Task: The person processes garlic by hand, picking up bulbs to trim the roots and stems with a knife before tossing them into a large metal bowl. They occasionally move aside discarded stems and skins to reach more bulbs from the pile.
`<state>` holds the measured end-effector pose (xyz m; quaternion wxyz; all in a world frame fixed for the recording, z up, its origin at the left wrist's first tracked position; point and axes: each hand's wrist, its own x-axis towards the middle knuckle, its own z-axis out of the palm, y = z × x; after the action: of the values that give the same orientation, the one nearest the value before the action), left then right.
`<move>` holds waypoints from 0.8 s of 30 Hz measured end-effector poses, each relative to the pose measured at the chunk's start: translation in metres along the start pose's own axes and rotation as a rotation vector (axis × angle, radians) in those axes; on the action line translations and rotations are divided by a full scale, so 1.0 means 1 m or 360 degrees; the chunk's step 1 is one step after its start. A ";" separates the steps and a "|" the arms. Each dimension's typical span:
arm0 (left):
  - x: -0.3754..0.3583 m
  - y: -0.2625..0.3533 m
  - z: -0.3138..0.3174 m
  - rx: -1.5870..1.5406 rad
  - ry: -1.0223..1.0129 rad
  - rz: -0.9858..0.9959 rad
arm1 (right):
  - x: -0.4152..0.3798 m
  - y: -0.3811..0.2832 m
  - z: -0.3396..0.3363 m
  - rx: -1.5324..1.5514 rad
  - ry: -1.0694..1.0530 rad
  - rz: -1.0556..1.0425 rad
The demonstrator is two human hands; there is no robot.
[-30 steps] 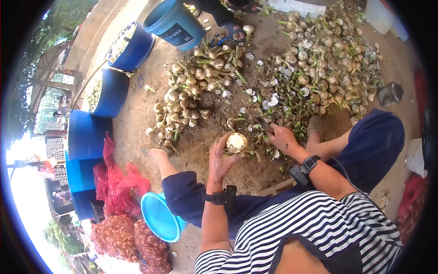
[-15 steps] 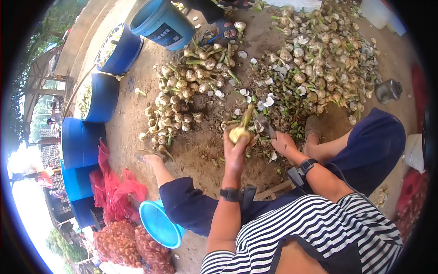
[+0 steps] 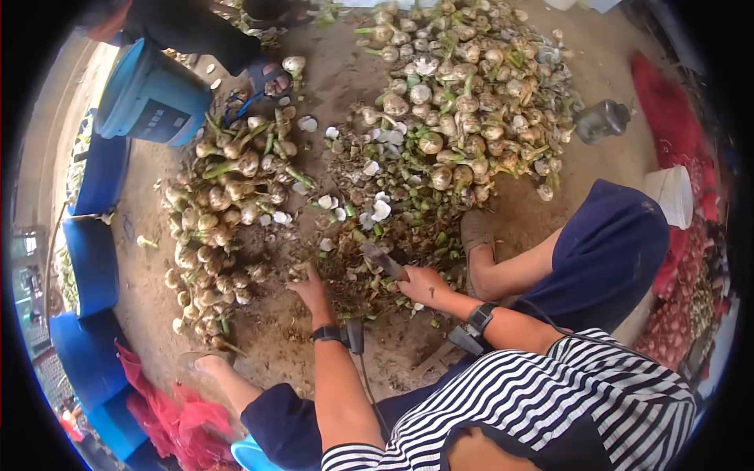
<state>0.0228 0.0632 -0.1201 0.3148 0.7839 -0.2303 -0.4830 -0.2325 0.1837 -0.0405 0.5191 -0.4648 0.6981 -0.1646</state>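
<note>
Two bare hands work low over the dirt ground point(image 3: 267, 337): the right hand point(image 3: 425, 286) is closed around a knife point(image 3: 382, 258), its blade pointing toward the left pile, while the left hand point(image 3: 311, 293) has its fingertips at a pale bulb point(image 3: 298, 272) on the ground, and whether it grips that bulb I cannot tell; stalked bulbs lie in a left pile point(image 3: 220, 200) and a larger right pile point(image 3: 471, 102), peelings point(image 3: 381, 209) scattered between

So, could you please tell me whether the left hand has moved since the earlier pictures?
Yes, the left hand has moved left, closer to the left-hand pile of bulbs.
</note>
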 end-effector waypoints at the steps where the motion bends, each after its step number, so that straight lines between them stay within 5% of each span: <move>1: 0.032 -0.009 0.001 0.0131 0.0018 0.0004 | -0.001 -0.003 0.000 0.0075 -0.0044 0.0010; 8: 0.048 0.027 -0.012 -0.0155 -0.0365 -0.0307 | 0.005 0.000 0.001 0.0110 0.0058 0.0098; 9: 0.031 0.037 -0.005 0.0072 -0.0229 -0.0089 | 0.003 -0.003 0.001 0.0124 0.0014 0.0123; 12: 0.023 0.038 0.006 0.0124 -0.0140 -0.0121 | -0.001 -0.008 -0.005 0.0139 0.0014 0.0093; 16: 0.006 0.024 0.014 -0.0514 -0.0238 0.0286 | -0.007 -0.014 -0.011 0.0216 0.0116 0.0083; 20: -0.078 0.050 -0.009 -0.0964 -0.0900 0.0476 | -0.004 -0.024 -0.010 0.0178 0.0336 -0.0257; 24: -0.146 0.055 -0.037 -0.0871 -0.1126 0.0441 | -0.018 -0.058 -0.014 -0.0060 0.0379 -0.0567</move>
<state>-0.0087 0.1318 0.0210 0.4738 0.4210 -0.2902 -0.7169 -0.2169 0.1652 0.0168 0.3870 -0.5677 0.6643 -0.2943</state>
